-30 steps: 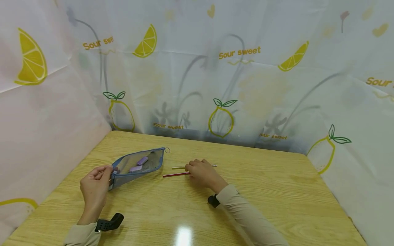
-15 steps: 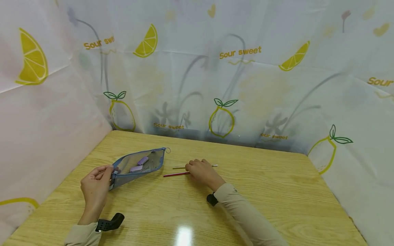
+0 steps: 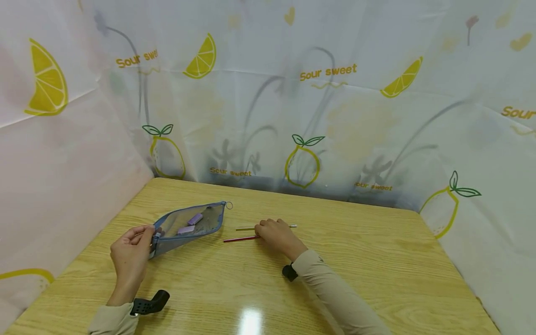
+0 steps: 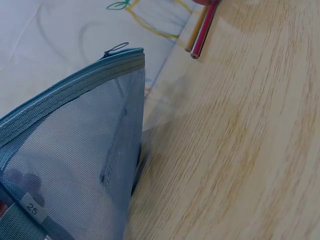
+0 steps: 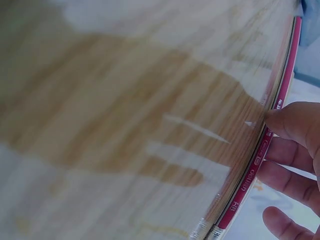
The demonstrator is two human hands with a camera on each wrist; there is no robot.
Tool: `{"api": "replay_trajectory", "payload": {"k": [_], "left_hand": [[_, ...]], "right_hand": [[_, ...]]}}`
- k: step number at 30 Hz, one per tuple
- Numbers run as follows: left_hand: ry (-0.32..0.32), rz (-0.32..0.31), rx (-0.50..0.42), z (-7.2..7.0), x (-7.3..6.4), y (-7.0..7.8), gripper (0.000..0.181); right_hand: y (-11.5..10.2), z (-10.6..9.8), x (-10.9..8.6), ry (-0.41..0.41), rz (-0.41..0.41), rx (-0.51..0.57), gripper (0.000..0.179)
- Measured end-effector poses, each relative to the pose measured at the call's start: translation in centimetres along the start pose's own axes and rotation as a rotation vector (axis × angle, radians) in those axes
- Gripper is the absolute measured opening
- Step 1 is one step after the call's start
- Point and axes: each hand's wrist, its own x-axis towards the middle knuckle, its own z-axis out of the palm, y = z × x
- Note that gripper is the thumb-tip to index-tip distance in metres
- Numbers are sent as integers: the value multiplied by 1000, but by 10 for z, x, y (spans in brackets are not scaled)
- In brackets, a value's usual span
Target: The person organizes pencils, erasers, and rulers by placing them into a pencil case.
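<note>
Nearest, at the lower edge of the head view, were the cuff of a beige left sleeve [image 3: 112, 321] and a black wrist mount [image 3: 150, 303] above the wood-grain table [image 3: 234, 279]. Just beyond, the left hand [image 3: 130, 253] pinched the near left corner of a blue mesh zip pouch [image 3: 176, 244] between thumb and fingers. The pouch tilted over the left part of the table, its two rims apart, with two lilac blocks [image 3: 195, 219] visible inside, a small tag [image 4: 32, 207] reading 25 near the held corner and a pull ring [image 3: 229, 205] at the far one. To the right, the right hand [image 3: 279, 237] reached across, its thumb and fingers clamped on a red pencil [image 5: 266, 137] lettered HB, near the middle of the table. Slightly farther, a yellow pencil [image 3: 244, 228] lay almost parallel, passing behind the fingers; whether they touched it could not be told. Behind the table hung a pale backdrop [image 3: 251, 111] printed with lemons and "Sour sweet".
</note>
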Motion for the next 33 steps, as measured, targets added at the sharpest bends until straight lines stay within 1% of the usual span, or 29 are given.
{"api": "replay_trajectory", "payload": {"k": [6,11,18,28,33], "left_hand": [[8,-20,-3,0,1,0,17],[10,-7,16,1,1,0,18],[12,8,46,1,2,-1,23],[9,2,35,1,1,1,19],[8,-4,32,1,1,1,20]], "right_hand": [[1,1,0,-12,9,9,5],[2,2,-1,-17,16,2,4],[2,1,-2,-1,12,-26,5],[4,-1,-4,-16,16,-17,5],[4,-4,-5,-9,5,-2,6]]}}
